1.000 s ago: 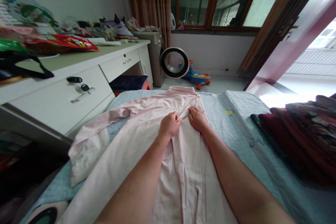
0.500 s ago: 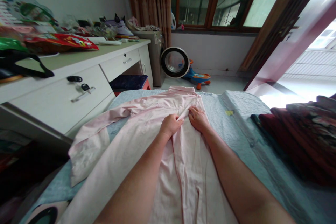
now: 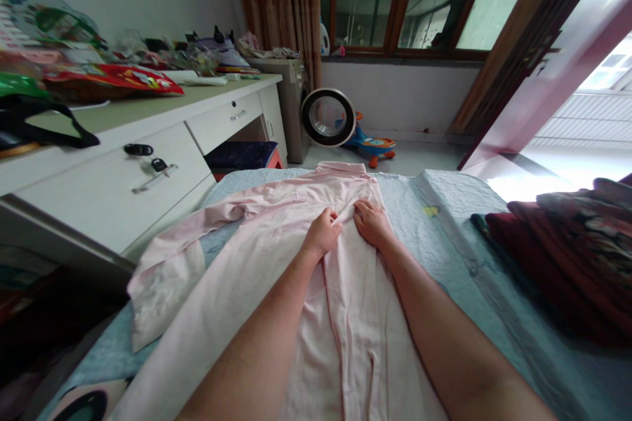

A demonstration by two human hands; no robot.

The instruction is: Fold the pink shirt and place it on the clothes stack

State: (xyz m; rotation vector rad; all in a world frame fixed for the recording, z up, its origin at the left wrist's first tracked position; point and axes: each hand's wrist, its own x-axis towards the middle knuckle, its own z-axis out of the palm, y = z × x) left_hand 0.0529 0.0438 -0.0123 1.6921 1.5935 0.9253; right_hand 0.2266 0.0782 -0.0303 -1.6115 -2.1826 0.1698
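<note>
A pale pink shirt (image 3: 266, 256) lies spread out, its collar at the far end and one sleeve stretched to the left. My left hand (image 3: 323, 233) pinches a fold of the fabric near the middle of the upper part. Just to its right, my right hand (image 3: 371, 222) rests on the shirt near its right edge, with its fingers bent over the cloth; what lies under the fingertips is hidden. Long creases run from between the hands toward me. The other sleeve cannot be made out clearly.
The shirt lies on a light blue cover (image 3: 415, 210). Folded dark red cloths (image 3: 557, 256) are stacked at the right. At the left stands a white desk (image 3: 108, 191) with cluttered top; beyond are an open round washer door (image 3: 328, 117) and a blue-orange toy (image 3: 370, 143).
The fingers of my left hand have shifted slightly up on the fold. My right hand and the shirt look almost the same.
</note>
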